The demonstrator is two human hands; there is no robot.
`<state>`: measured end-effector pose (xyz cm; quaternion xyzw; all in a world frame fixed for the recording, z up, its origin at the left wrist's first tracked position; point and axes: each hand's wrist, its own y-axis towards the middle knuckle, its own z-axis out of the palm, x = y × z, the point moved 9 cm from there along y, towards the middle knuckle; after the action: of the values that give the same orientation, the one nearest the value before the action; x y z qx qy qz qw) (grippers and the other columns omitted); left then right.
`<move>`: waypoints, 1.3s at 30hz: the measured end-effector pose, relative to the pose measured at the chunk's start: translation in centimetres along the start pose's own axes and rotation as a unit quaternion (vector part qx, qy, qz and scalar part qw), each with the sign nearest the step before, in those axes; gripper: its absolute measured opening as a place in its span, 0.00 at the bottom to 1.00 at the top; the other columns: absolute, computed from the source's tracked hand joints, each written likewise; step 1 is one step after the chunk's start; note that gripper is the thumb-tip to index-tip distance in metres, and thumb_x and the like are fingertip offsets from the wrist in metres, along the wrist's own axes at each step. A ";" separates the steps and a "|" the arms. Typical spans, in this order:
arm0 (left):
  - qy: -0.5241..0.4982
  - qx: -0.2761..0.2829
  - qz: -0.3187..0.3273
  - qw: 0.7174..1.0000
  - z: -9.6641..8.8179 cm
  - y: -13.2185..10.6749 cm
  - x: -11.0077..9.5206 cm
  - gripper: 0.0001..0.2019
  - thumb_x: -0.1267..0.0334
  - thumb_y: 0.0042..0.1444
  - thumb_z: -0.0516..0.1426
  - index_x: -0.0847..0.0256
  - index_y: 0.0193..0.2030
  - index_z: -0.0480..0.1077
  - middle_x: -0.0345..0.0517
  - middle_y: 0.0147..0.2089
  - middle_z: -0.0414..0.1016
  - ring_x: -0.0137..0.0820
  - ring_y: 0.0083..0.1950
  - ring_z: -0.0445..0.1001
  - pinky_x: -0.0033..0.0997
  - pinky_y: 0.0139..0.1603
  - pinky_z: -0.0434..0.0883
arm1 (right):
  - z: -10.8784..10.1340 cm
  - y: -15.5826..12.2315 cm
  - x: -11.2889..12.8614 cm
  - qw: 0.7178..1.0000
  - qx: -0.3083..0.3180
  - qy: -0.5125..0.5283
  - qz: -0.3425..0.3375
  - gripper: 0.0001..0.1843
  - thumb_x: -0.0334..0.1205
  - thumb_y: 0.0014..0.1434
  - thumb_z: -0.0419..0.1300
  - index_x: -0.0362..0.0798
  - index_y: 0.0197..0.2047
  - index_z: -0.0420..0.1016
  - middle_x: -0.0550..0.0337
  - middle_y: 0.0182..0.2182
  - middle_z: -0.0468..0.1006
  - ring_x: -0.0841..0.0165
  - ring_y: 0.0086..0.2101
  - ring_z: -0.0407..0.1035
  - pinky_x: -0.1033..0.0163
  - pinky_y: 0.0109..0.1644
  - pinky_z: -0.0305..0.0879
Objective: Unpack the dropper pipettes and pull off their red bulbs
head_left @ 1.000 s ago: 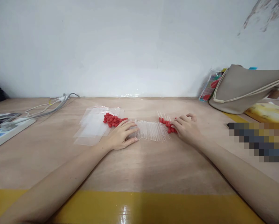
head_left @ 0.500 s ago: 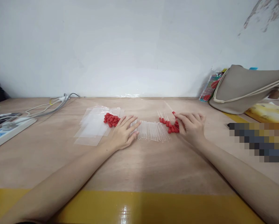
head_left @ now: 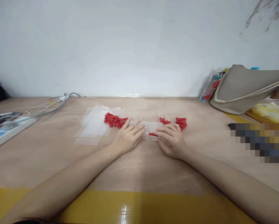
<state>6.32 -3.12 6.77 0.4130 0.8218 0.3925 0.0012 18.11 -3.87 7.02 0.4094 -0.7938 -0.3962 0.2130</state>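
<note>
My right hand (head_left: 173, 141) is closed, its fingertips pinching a red rubbery piece (head_left: 151, 134) that points left. A thin clear plastic stick meets the red piece's left end. On its other side my left hand (head_left: 129, 137) has finger and thumb at that stick and appears to grip it; its fingers partly hide the grip. Under and between both hands lies a row of clear plastic sticks (head_left: 151, 126). Left of them is a heap of red bulb-ended pieces (head_left: 113, 120). Beyond my right hand are several sticks with red ends (head_left: 164, 120) and a small red pile (head_left: 181, 123).
Clear plastic bags (head_left: 90, 130) lie fanned out left of the red heap. A power strip (head_left: 15, 127) with cables sits at the far left. On the right are a beige bag (head_left: 244, 90), a printed package (head_left: 210, 87) and a yellow packet (head_left: 270, 113).
My right hand has moved left from the red pile to the clear sticks, bringing a red piece. My left hand has shifted slightly right, and the two hands are now close together.
</note>
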 end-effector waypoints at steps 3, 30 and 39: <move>-0.003 -0.008 0.016 1.000 0.0 0.1 -0.9 0.09 0.66 0.59 0.52 0.61 0.43 0.70 0.44 0.49 0.74 0.38 0.57 0.66 0.49 0.62 0.56 | 0.5 0.3 0.7 0.999 0.006 -0.042 -0.008 0.14 0.40 0.55 0.58 0.47 0.45 0.72 0.57 0.38 0.78 0.66 0.40 0.67 0.55 0.47 0.54; -0.094 0.001 0.034 0.995 -1.3 -0.2 -2.0 0.08 0.68 0.59 0.50 0.59 0.36 0.71 0.40 0.43 0.77 0.35 0.56 0.68 0.51 0.64 0.49 | -0.1 -1.2 3.4 0.975 0.013 -0.061 -0.211 0.14 0.29 0.59 0.50 0.44 0.47 0.71 0.54 0.39 0.78 0.65 0.43 0.71 0.57 0.48 0.71; -0.071 0.016 -0.117 0.990 -0.6 -2.0 3.2 0.09 0.66 0.60 0.49 0.62 0.42 0.70 0.48 0.39 0.72 0.33 0.41 0.71 0.34 0.41 0.69 | -3.7 -1.2 -3.3 0.994 -0.063 -0.084 -0.008 0.10 0.34 0.56 0.58 0.49 0.41 0.75 0.57 0.34 0.78 0.67 0.34 0.71 0.59 0.39 0.69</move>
<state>2.65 -2.09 6.92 0.3412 0.8683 0.3462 0.0989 23.03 -3.30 8.25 0.3670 -0.7792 -0.4796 0.1678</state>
